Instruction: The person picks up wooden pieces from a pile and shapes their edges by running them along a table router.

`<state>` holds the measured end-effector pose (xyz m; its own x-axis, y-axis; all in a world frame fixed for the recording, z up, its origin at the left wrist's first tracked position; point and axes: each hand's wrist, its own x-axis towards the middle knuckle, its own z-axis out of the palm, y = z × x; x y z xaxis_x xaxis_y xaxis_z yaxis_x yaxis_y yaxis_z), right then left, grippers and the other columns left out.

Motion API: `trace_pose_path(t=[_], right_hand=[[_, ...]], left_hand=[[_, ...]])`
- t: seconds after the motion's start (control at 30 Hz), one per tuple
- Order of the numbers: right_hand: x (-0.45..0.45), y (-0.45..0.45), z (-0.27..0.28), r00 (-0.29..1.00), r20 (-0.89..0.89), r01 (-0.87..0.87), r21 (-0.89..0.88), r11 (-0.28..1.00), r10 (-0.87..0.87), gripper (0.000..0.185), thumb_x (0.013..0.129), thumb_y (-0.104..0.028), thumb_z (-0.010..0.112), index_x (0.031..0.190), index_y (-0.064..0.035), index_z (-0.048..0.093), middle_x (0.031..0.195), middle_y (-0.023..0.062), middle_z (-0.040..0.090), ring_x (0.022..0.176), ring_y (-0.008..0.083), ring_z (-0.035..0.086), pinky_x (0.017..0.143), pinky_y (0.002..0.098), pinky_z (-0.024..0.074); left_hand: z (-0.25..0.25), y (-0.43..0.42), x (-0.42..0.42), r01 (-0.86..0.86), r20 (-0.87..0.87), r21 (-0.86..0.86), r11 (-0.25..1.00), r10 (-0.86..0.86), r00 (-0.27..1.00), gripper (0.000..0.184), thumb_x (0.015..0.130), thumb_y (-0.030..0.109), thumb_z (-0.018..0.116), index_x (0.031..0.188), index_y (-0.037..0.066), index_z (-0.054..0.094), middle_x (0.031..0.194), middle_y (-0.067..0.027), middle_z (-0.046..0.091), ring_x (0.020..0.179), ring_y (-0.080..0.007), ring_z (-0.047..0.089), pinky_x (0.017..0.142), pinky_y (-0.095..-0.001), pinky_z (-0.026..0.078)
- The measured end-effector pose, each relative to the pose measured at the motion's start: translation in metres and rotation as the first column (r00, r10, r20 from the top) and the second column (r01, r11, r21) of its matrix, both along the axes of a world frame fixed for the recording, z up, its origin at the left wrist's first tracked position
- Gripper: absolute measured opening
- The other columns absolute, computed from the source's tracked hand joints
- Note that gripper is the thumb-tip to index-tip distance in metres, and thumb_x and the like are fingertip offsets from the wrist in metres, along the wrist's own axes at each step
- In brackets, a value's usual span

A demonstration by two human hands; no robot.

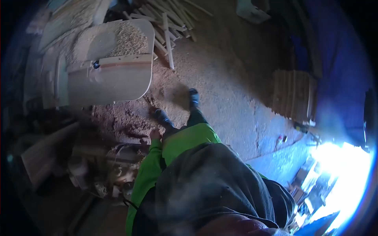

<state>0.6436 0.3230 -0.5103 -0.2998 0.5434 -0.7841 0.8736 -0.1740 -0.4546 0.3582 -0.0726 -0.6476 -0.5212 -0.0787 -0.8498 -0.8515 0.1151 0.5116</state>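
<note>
My left hand (155, 134), at the end of a bright green sleeve, hangs low beside my leg. Its fingers look loose and partly apart, and I see nothing in them, though the light is dim. Ahead and to the left of it is a wooden machine table (110, 87) with a rounded corner. A straight wooden fence (126, 59) lies across this table, with a small dark round part (96, 64) at its left end. Wood shavings (132, 37) are heaped behind the fence. My right hand is out of sight, behind my body or outside the picture.
Loose wooden strips (167, 35) are piled on the floor beyond the table. Sawdust (126, 122) covers the ground by my feet. Stacked boards (291, 94) stand at the right wall. Dim clutter (78, 169) fills the left side; glaring light (342, 173) comes from the lower right.
</note>
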Motion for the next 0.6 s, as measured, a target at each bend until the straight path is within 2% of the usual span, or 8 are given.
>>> trace_pose_path(t=[0.07,0.13,0.23,0.3,0.4,0.47,0.53,0.6], right_hand=[[0.000,0.030,-0.015,0.996,-0.033,0.080,-0.053,0.995,-0.082,0.034,0.086,-0.025,0.069,0.111,-0.0038,0.061,0.095,0.0170,0.068,0.080,0.0311,0.069,0.070,0.0413,0.0568],[-0.006,0.068,-0.032,0.984,-0.079,0.151,-0.097,0.984,-0.159,0.035,0.087,-0.025,0.068,0.114,-0.0035,0.059,0.096,0.0172,0.068,0.080,0.0313,0.069,0.069,0.0416,0.0568],[-0.011,0.140,-0.056,0.955,-0.130,0.247,-0.152,0.957,-0.267,0.037,0.088,-0.025,0.067,0.117,-0.0030,0.057,0.098,0.0175,0.068,0.080,0.0317,0.069,0.068,0.0420,0.0568],[-0.012,0.188,-0.068,0.912,-0.174,0.334,-0.215,0.918,-0.373,0.039,0.089,-0.025,0.066,0.120,-0.0027,0.056,0.099,0.0176,0.068,0.080,0.0320,0.069,0.068,0.0423,0.0568],[-0.018,0.259,-0.066,0.633,-0.275,0.494,-0.576,0.651,-0.724,0.041,0.090,-0.024,0.064,0.123,-0.0023,0.054,0.101,0.0179,0.067,0.080,0.0324,0.069,0.067,0.0427,0.0568],[-0.030,0.289,-0.050,0.768,-0.127,0.606,-0.178,0.776,-0.628,0.030,0.091,-0.021,0.061,0.113,-0.0014,0.057,0.094,0.0182,0.067,0.074,0.0320,0.067,0.060,0.0421,0.0551],[0.028,0.350,-0.161,0.888,0.024,0.455,-0.202,0.867,-0.460,0.026,0.092,-0.024,0.056,0.104,-0.0012,0.060,0.087,0.0156,0.067,0.075,0.0282,0.068,0.057,0.0407,0.0539],[0.010,0.390,-0.159,0.963,-0.074,0.206,-0.417,0.885,-0.259,0.020,0.088,-0.020,0.064,0.100,-0.0036,0.061,0.080,0.0126,0.065,0.061,0.0277,0.064,0.049,0.0382,0.0515]], left_hand=[[0.023,0.044,-0.019,0.233,-0.308,0.047,0.971,-0.208,0.928,0.021,0.092,0.027,0.061,0.084,0.007,0.061,0.061,0.0007,0.050,0.046,-0.0095,0.045,0.042,-0.0268,0.039],[0.016,0.072,-0.037,0.220,-0.317,0.038,0.975,-0.197,0.928,0.022,0.093,0.028,0.060,0.090,0.006,0.062,0.064,-0.0015,0.053,0.045,-0.0110,0.046,0.043,-0.0283,0.042],[0.034,0.126,-0.045,0.197,-0.198,-0.239,0.951,-0.246,0.949,0.036,0.082,0.033,0.062,0.090,-0.002,0.069,0.071,-0.0102,0.066,0.059,-0.0192,0.059,0.054,-0.0349,0.047],[0.012,0.164,-0.048,0.138,-0.078,-0.156,0.978,-0.152,0.985,0.036,0.081,0.033,0.063,0.087,-0.001,0.070,0.075,-0.0132,0.068,0.058,-0.0197,0.062,0.054,-0.0336,0.049],[0.024,0.209,-0.043,0.208,0.004,-0.350,0.913,-0.220,0.975,0.033,0.084,0.032,0.061,0.091,0.000,0.068,0.069,-0.0117,0.066,0.051,-0.0192,0.061,0.047,-0.0339,0.048],[0.084,0.265,-0.061,0.322,-0.164,-0.237,0.916,-0.365,0.917,0.027,0.090,0.029,0.060,0.086,0.003,0.064,0.066,-0.0100,0.062,0.051,-0.0195,0.060,0.048,-0.0341,0.049],[0.102,0.305,-0.077,0.495,-0.381,-0.404,0.769,-0.634,0.673,0.033,0.091,0.032,0.062,0.095,-0.001,0.064,0.070,-0.0099,0.062,0.054,-0.0171,0.059,0.048,-0.0319,0.048],[0.121,0.331,-0.099,0.508,-0.355,-0.324,0.798,-0.600,0.717,0.031,0.091,0.030,0.062,0.096,0.000,0.064,0.072,-0.0098,0.063,0.053,-0.0168,0.059,0.047,-0.0313,0.049]])
